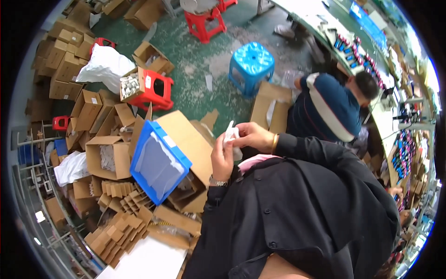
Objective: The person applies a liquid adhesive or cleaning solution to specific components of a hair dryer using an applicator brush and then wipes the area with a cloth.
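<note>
Both of my hands meet in front of my chest around a small white piece (231,134) with a narrow tip pointing up. My left hand (222,160), with a watch at its wrist, is closed on the piece from the left. My right hand (253,136), a yellow band at its wrist, pinches it from the right. The fingers cover much of the piece, so its exact kind cannot be made out. Left of my hands, a blue tray (182,157) with a pale grey inside leans tilted on an open cardboard box (193,144).
A blue stool (252,58) and a red stool (160,90) stand ahead, the red one beside a box of white parts (130,86). Stacked cartons (69,69) and cardboard dividers (118,237) fill the left. A person (325,107) bends close on the right, by a long workbench (320,28).
</note>
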